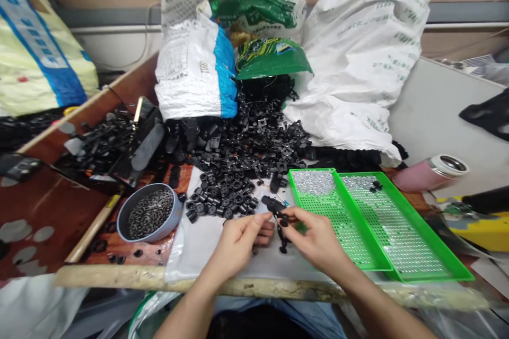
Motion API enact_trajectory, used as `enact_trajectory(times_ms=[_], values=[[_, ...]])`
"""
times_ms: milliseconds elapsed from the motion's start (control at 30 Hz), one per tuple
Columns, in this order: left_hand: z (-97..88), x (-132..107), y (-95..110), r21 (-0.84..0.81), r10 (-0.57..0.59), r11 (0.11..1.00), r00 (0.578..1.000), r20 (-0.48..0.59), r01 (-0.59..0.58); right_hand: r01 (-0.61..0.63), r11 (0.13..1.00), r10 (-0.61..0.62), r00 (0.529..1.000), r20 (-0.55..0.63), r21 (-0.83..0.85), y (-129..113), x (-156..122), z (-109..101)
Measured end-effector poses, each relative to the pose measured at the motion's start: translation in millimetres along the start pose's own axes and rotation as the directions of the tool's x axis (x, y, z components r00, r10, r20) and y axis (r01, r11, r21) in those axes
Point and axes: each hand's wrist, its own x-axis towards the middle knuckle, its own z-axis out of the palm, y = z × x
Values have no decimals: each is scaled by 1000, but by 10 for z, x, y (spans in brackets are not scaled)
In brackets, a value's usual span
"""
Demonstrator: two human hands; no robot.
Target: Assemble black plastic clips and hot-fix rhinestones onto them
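Note:
Both hands are close together over the front middle of the bench. My right hand (318,235) pinches a small black plastic part (283,220) between thumb and fingers. My left hand (244,235) has its fingers curled in with the thumb against them, right beside that part; whatever it grips is hidden. Just beyond the fingertips is a larger dark plastic piece (272,203), and I cannot tell whether it is touched. Under the right fingers shows another dark small piece (283,248). Black rollers (226,196) are heaped just past my left hand.
Two green trays (387,270) holding small metal pieces lie at the right, near a pink flask (421,174). A blue bowl (124,233) of tiny parts stands left, by a wooden-handled hammer (93,228). Black parts (258,143) spill from sacks (358,53) behind.

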Motion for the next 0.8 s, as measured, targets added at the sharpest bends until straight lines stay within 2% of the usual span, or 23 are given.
enact_trajectory(times_ms=[33,67,100,167,233,333,400,500,567,667,733,800], values=[[-133,100,69,167,70,984,997,-31,-63,-16,1000,17,1000,-22,11,55,-12,-9],[-301,228,145,408,183,906,973,-139,-112,-24,999,25,999,-43,21,105,-23,-20],[-494,380,221,628,276,775,932,-235,-71,-27,999,29,998,-61,29,149,-34,-31],[-908,715,346,726,289,686,895,-339,53,-28,999,31,996,-81,42,205,-63,-47],[-1270,1023,404,769,255,615,879,-402,173,-36,998,39,997,-66,49,222,-98,-48],[-1582,1314,368,799,166,514,878,-449,312,-62,997,63,998,-7,41,206,-151,-32],[-1642,1382,323,821,123,442,882,-455,362,-78,996,77,997,29,40,197,-175,-24],[-1625,1339,345,845,113,356,879,-464,400,-91,995,90,995,36,46,211,-187,-27],[-1586,1237,441,851,157,325,864,-478,412,-99,994,99,995,8,50,230,-181,-34],[-1455,1003,612,868,281,314,835,-473,386,-140,989,143,987,-68,55,236,-140,-39],[-1274,820,652,893,395,347,819,-417,287,-174,983,181,975,-132,65,204,-83,-35],[-1008,645,592,870,550,492,775,-311,0,-143,982,166,968,-188,127,140,3,-25]])
